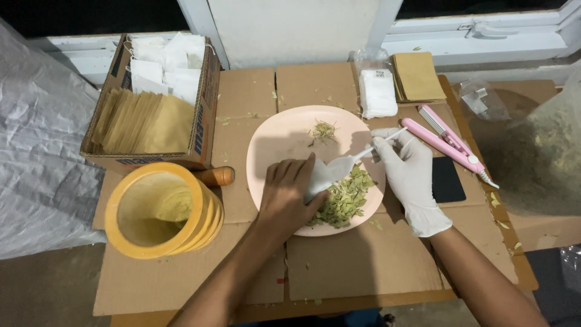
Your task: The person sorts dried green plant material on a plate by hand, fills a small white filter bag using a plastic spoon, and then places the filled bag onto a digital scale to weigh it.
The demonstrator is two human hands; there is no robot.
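**Filling of a small white sachet over the pink plate, observed mid-scoop**

The person stood at a cardboard-covered table [363, 260]. The bare left hand [287, 200] was clamped on a small white sachet [324, 174], thumb and fingers closed around it, its mouth turned toward the right. The gloved right hand [411, 175] pinched the handle of a white plastic spoon [357, 158] between thumb and fingertips; the bowl end met the sachet mouth, though whether it sat inside could not be told. Both hovered over the pile of dried green herb [346, 200], which lay at the near right part of the pink plate [272, 139]. A smaller tuft of herb [324, 129] lay apart at the far side of the plate.

Judgement: the step in hand appeared to be loading herb into the sachet. The next move would call for keeping the mouth held open and the spoon level, as loose flakes had already scattered on the cardboard.

Surroundings: a pink heat sealer [448, 142] lay just right of the plate, beside a black pad [448, 180]. A stack of white sachets [378, 92] and brown envelopes [417, 75] sat beyond. A cardboard box [206, 91] of more envelopes and a yellow mortar [160, 212] with wooden pestle [213, 176] stood to the left. Nothing obstructed the hands; the sealer lay close to the right wrist.
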